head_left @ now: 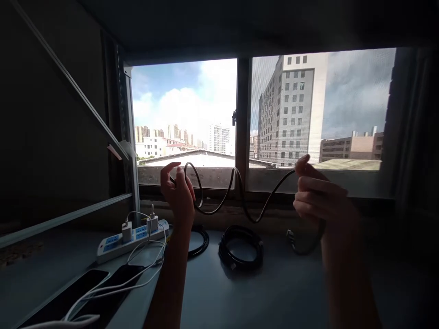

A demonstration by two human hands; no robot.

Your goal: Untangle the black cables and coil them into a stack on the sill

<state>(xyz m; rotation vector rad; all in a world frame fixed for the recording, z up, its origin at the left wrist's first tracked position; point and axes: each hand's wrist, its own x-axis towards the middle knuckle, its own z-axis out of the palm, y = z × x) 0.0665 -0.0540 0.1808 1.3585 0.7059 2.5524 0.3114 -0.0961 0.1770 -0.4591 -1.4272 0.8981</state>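
Note:
A black cable (254, 221) hangs in loose waves between my two hands, in front of the window. My left hand (177, 189) is closed around one part of it, with thumb and forefinger bent close together. My right hand (317, 196) pinches the cable farther along, its fingers curled. Below the right hand, the cable's end with a connector plug (291, 236) dangles. Under the hanging stretch, a coiled black cable (240, 265) lies on the table. Another black coil (202, 244) lies partly behind my left forearm.
On the left, a white power strip (137, 238) holds two chargers with white cords (120, 288). Two dark flat devices like phones (82, 285) lie in front of it. A metal shelf post (132, 137) stands beside the window (243, 114), and a shelf board (240, 27) spans overhead.

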